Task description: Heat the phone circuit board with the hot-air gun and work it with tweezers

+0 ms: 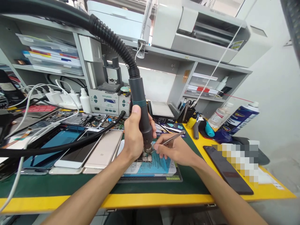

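Note:
My left hand (133,136) is wrapped round the dark handle of a hot air gun (137,90), its nozzle pointing down. Right under the nozzle lies a small phone circuit board (147,158), partly hidden by the nozzle and my fingers. My right hand (172,150) pinches a pair of metal tweezers (175,136), whose tips reach in beside the nozzle, close to the board. The board rests on a blue and white pad (161,168) on top of a dark mat (150,179). Whether the tweezer tips touch the board, I cannot tell.
Several phones (103,149) lie to the left, crossed by a black hose (70,150). Behind stands a rework station (107,102). A black phone (228,170), a spray can (242,117) and a clear bottle (220,115) are on the right. Shelves rise at the back.

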A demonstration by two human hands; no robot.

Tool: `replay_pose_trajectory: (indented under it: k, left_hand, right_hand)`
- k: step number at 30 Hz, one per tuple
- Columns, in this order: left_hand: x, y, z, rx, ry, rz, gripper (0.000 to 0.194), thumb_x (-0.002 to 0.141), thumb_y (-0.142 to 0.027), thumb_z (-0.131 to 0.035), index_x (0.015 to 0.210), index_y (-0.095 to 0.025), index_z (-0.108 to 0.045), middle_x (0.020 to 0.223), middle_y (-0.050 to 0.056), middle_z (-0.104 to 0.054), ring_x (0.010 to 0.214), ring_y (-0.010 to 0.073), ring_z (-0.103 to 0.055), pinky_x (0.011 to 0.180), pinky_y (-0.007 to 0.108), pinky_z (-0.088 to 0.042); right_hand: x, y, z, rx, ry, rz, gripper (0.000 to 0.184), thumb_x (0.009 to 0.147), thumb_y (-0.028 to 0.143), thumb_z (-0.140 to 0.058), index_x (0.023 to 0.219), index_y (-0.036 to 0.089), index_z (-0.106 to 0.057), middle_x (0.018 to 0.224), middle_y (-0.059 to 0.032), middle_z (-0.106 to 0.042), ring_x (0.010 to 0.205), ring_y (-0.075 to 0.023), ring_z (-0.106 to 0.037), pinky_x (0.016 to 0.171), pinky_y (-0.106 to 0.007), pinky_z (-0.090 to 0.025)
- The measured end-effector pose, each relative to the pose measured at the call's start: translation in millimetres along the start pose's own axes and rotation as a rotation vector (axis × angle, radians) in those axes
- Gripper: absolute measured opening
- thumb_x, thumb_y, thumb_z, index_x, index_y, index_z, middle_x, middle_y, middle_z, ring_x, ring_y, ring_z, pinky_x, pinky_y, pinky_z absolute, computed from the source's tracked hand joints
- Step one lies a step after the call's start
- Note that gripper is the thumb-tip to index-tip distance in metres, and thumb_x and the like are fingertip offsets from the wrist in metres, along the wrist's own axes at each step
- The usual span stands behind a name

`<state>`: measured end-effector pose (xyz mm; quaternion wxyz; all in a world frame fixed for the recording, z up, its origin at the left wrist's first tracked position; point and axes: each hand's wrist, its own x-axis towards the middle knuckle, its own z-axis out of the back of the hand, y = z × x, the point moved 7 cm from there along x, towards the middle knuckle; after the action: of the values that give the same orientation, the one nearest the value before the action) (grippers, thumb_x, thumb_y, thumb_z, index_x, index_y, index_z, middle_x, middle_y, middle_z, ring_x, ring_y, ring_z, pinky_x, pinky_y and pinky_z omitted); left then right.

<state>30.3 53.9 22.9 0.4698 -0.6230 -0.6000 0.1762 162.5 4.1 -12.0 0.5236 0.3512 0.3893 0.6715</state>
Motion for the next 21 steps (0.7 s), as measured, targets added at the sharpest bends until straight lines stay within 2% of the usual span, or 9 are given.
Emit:
replay_pose_trajectory:
  k: [14,21]
  left_hand:
    - [0.7,0.6,1.6,0.017,0.0,-0.004,0.067,0.093,-0.083,-0.045,0.076,-0.02,-0.061,0.06,0.004,-0.064,0.047,0.0167,-0.059,0.046,0.03,-0.047]
    - [0.3,0.4,0.5,0.012,-0.013,0.015,0.068,0.091,-0.085,-0.046,0.072,-0.02,-0.06,0.06,0.004,-0.064,0.045,0.0164,-0.059,0.043,0.029,-0.044]
  right_hand:
    - [0.2,-1.3,1.0,0.009,0.001,0.002,0.025,0.093,0.038,-0.075,0.081,0.018,-0.068,0.067,-0.0024,-0.069,0.059,-0.0165,-0.067,0.052,-0.026,-0.051]
    - [0.1,-2.7,0.6,0.021,-0.001,-0.016,0.029,0.091,0.043,-0.077,0.081,0.018,-0.067,0.067,-0.0033,-0.069,0.058,-0.0165,-0.066,0.052,-0.026,-0.051]
